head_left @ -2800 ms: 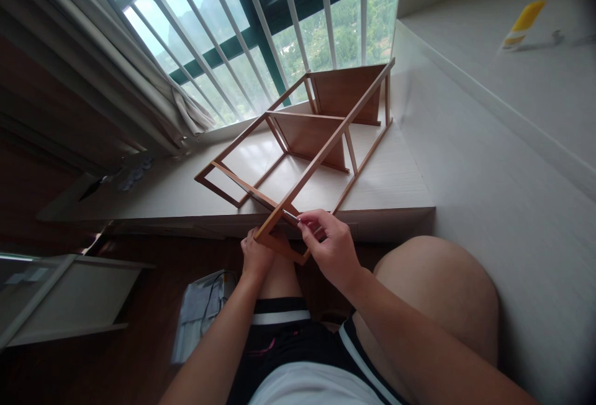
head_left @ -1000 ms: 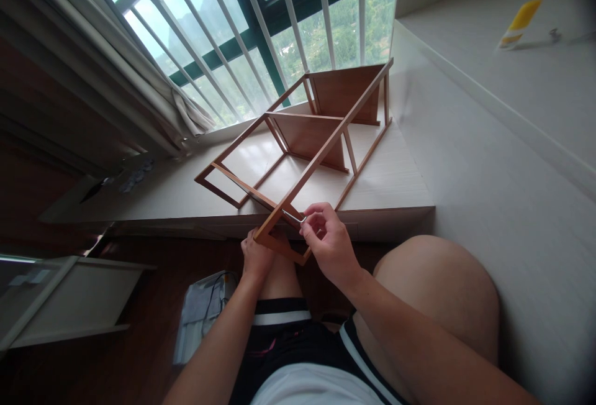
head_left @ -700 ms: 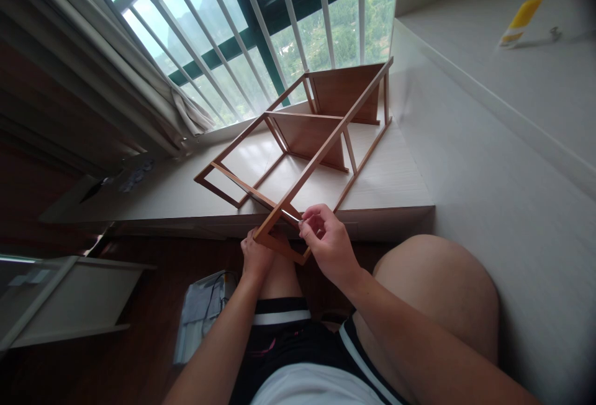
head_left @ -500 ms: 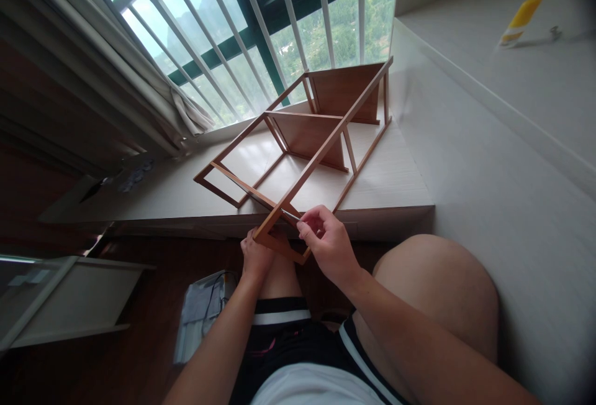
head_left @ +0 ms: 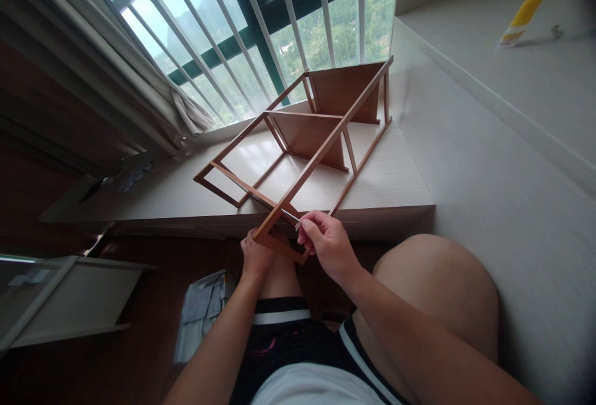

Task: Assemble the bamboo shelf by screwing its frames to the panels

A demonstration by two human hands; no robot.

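White window ledge carries the wooden shelf frame, which lies on its side; far end toward the window, near end overhanging the ledge's near edge above the lap; left hand clenched round the overhanging near corner from below; right hand just beside it, fingertips pinched on a metal key; key meets the frame's long rail close to that corner; seating of its tip cannot be told.
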